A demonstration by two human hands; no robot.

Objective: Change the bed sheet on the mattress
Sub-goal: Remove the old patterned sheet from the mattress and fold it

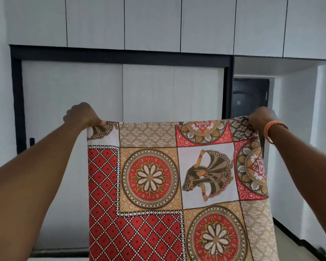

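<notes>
Both hands, left hand [82,115] and right hand [260,118], pinch the top corners of the patterned bed sheet [169,181], hanging before the wardrobe [105,91]; soft, light, floppy cloth, best gripped at corners.

I see both arms raised, bed sheet [177,185] stretched between them and hanging down. Left hand [82,115] grips sheet's top left corner, right hand [262,119] grips top right corner; orange bangles [269,133] on right wrist. Behind sheet: white wardrobe [73,95] with black frame. Dark door [249,98] right of wardrobe.
</notes>
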